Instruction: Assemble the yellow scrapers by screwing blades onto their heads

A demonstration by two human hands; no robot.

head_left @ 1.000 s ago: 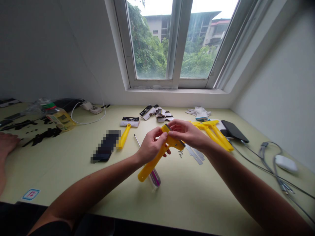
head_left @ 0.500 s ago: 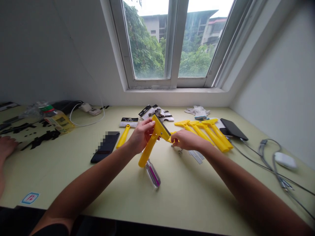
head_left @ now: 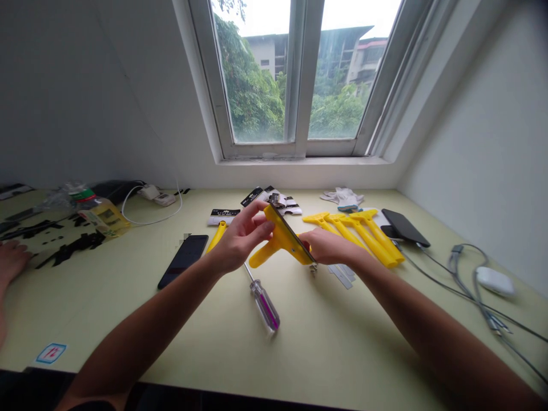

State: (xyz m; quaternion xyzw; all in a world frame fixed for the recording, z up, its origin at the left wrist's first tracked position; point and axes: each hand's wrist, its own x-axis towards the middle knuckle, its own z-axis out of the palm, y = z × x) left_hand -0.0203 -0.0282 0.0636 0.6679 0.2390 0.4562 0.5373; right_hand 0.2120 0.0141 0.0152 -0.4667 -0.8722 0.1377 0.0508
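My left hand point(head_left: 240, 237) is closed, pinching one end of the head of a yellow scraper point(head_left: 280, 240) above the table. The scraper's handle points toward the lower left, and a dark strip runs along the head's edge. My right hand point(head_left: 327, 245) is closed at the other end of the head, its fingertips partly hidden behind it. Small metal screws point(head_left: 314, 268) lie just below that end, and flat metal blades point(head_left: 342, 275) lie under my right wrist. On the table in front of me rests a screwdriver point(head_left: 265, 307) with a clear and purple handle.
Several yellow scrapers point(head_left: 368, 237) lie to the right, beside a black phone point(head_left: 405, 227) and cables point(head_left: 466, 285). Gloves point(head_left: 345, 198) and packaging cards point(head_left: 274, 200) lie at the back. Leftward are another phone point(head_left: 184, 261), a bottle point(head_left: 98, 211) and another person's hand point(head_left: 12, 261).
The scraper has turned in my hands, its handle swinging from pointing down to pointing lower left. My right hand has shifted slightly right, behind the head's end. The screwdriver shows more fully.
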